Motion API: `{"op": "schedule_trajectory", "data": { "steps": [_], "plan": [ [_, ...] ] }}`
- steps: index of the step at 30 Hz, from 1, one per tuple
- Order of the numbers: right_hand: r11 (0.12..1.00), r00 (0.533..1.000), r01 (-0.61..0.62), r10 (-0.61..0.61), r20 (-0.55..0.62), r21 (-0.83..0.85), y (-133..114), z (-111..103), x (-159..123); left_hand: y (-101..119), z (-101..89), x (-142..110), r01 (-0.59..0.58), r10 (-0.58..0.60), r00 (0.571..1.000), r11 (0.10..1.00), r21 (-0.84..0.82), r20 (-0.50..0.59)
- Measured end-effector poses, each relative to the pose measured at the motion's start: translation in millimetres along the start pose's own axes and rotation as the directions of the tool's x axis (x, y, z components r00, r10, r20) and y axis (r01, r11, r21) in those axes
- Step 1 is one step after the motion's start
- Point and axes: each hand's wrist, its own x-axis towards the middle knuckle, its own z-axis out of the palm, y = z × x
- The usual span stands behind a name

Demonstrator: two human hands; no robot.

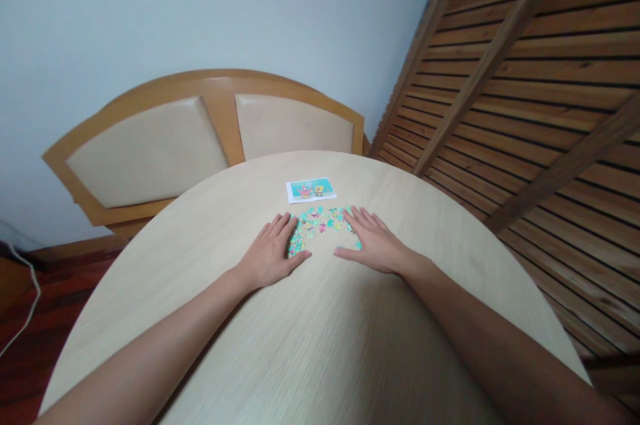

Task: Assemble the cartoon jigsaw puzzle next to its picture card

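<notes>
Several small jigsaw puzzle pieces (323,227), mostly turquoise with bits of pink and yellow, lie loose on the round table (280,338). My left hand (274,250) rests flat at their left side, thumb pointing right and fingers spread. At the right side my right hand (371,241) lies with its fingers apart and its thumb pointing left. Both hands touch or border the outer pieces, and some pieces may be hidden under them. Just beyond the pieces is a picture card (311,190) with cartoon figures on turquoise and a white border.
Behind the table stands a wooden headboard (218,105) with cream padded panels, against a pale wall (225,5). A slatted wooden panel (525,78) slants along the right. On the left, a white cable (36,285) hangs above the dark red floor (55,318).
</notes>
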Motion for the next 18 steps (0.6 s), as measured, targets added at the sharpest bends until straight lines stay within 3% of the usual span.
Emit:
{"op": "schedule_trajectory", "data": {
  "steps": [3, 7, 10, 13, 15, 18],
  "plan": [
    [0.987, 0.989, 0.144, -0.142, -0.029, 0.074, -14.9, 3.1, 7.3, -0.2, 3.0, 10.5, 0.039, -0.041, 0.997, 0.999, -0.022, -0.06],
    [0.906, 0.942, 0.318, -0.267, -0.205, 0.28, -15.9, 4.9, 8.0, 1.3, -0.5, 11.4, -0.048, 0.037, 0.986, 0.997, -0.063, -0.163],
    [0.794, 0.939, 0.309, -0.168, -0.301, 0.524, -7.7, 6.7, 9.5, 4.5, -5.4, 5.6, -0.08, 0.06, 0.979, 0.993, -0.093, -0.195],
    [0.68, 0.954, 0.259, -0.068, -0.293, 0.686, -1.5, 10.1, 16.0, 7.5, -11.0, -1.4, -0.058, 0.037, 0.978, 0.994, -0.096, -0.206],
    [0.663, 0.958, 0.24, -0.044, -0.283, 0.709, 0.8, 11.6, 20.5, 9.0, -16.0, -6.1, -0.042, 0.027, 0.978, 0.997, -0.069, -0.207],
    [0.705, 0.954, 0.227, -0.021, -0.299, 0.672, 3.9, 8.7, 21.7, 11.2, -24.8, -12.5, 0.022, -0.024, 0.987, 1.0, -0.013, -0.161]
  ]
}}
